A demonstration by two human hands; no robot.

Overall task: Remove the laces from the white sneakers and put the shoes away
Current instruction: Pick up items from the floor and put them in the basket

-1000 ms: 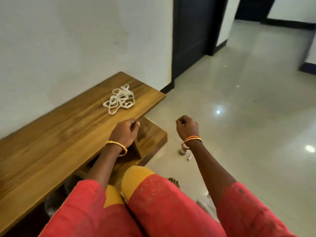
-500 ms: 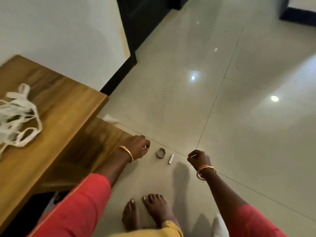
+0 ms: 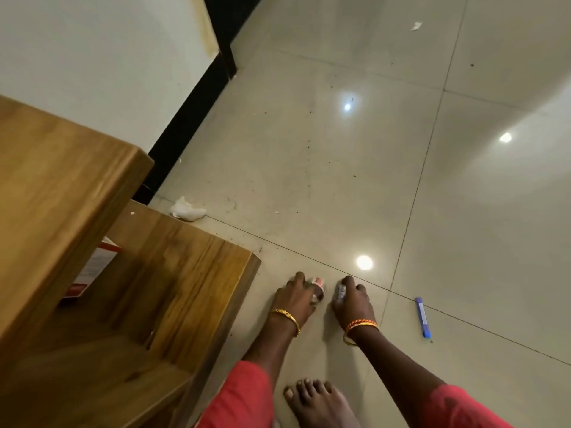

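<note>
No sneakers or laces show in the head view now. Both hands are down at the tiled floor in front of my bare foot [image 3: 318, 403]. My left hand [image 3: 295, 299] closes its fingers around a small round ring-shaped object [image 3: 319, 287] on the floor. My right hand [image 3: 353, 299] pinches a small white stick-like piece [image 3: 340, 293] right beside it. The two hands are almost touching.
A wooden shoe bench [image 3: 61, 186] with a lower shelf [image 3: 191, 267] stands at the left; a red-and-white box [image 3: 92, 270] lies under its top. A crumpled white scrap [image 3: 187, 209] lies by the black skirting. A blue-and-white pen [image 3: 422, 317] lies at the right on the tiled floor [image 3: 340, 180].
The camera tilted down and away from the bench top, so the pile of laces left the view. Both hands dropped to the floor and closed on the ring and the small white piece.
</note>
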